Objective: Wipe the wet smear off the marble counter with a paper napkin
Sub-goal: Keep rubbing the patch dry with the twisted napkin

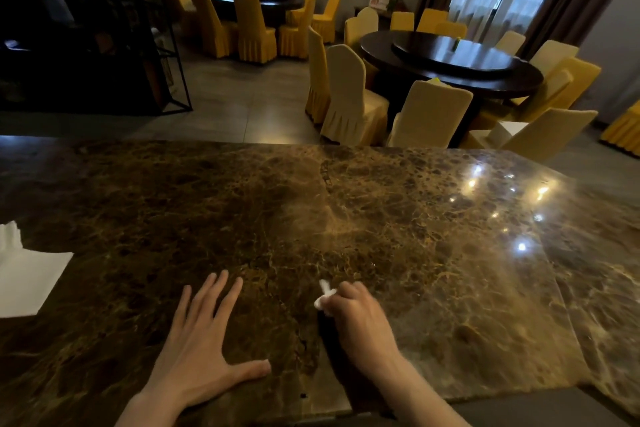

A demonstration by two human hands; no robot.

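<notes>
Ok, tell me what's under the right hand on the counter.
The right hand is closed on a crumpled paper napkin; only a white tuft pokes out past the fingers. Below it lies the marble counter. Any smear there is covered by the hand, so I cannot tell.

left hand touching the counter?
Touching. Head view: the left hand lies flat, fingers spread, palm down on the marble counter, no gap visible beneath it.

Restaurant hall: round tables [450, 61], covered chairs [349, 94].

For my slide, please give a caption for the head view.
Right hand presses a balled paper napkin on the marble counter; left hand rests flat.
</notes>
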